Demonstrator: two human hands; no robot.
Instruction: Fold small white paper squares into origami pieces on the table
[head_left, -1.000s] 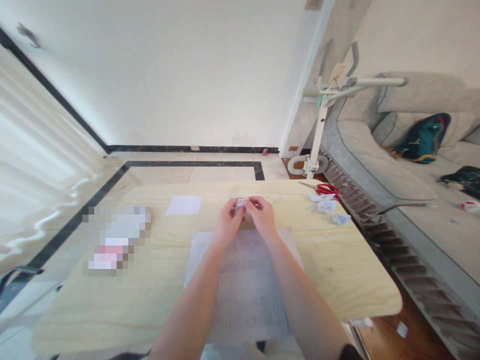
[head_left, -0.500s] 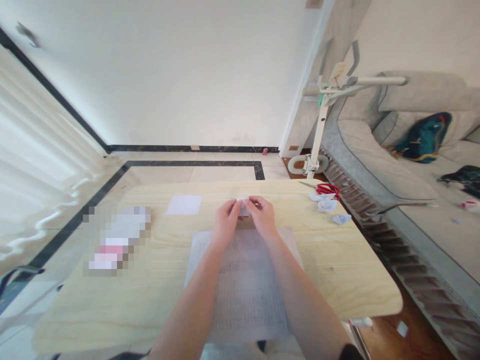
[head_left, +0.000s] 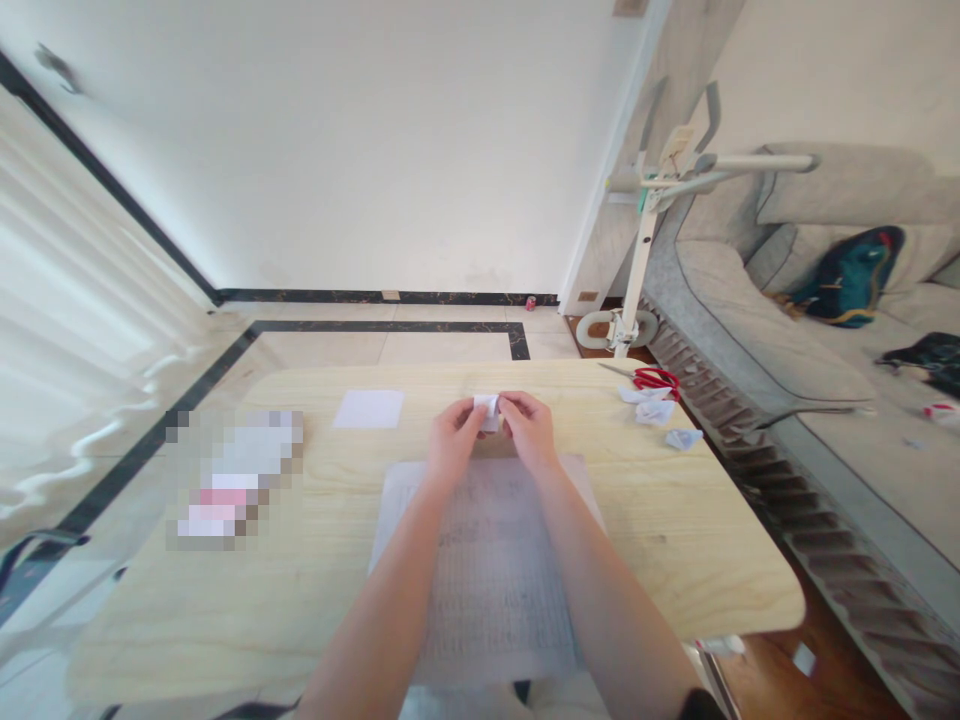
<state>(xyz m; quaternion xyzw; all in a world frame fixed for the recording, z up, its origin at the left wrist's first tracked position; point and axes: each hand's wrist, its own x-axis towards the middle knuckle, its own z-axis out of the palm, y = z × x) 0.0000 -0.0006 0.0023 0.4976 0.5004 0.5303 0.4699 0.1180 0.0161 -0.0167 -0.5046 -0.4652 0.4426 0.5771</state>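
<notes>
Both my hands meet over the far middle of a light wooden table (head_left: 675,540). My left hand (head_left: 452,443) and my right hand (head_left: 529,432) pinch a small folded white paper (head_left: 487,410) between their fingertips, just above the table. Under my forearms lies a large translucent sheet with faint print (head_left: 487,570). A blank white square of paper (head_left: 368,409) lies flat to the left of my hands.
Red-handled scissors (head_left: 654,379) and crumpled white paper scraps (head_left: 656,410) lie at the table's far right. A blurred-out object (head_left: 232,475) sits at the left. A grey sofa (head_left: 787,340) with a teal bag stands to the right, beside a white standing frame (head_left: 637,250).
The small paper looks flatter and more squared between my fingertips than before. My hands have stayed in nearly the same place.
</notes>
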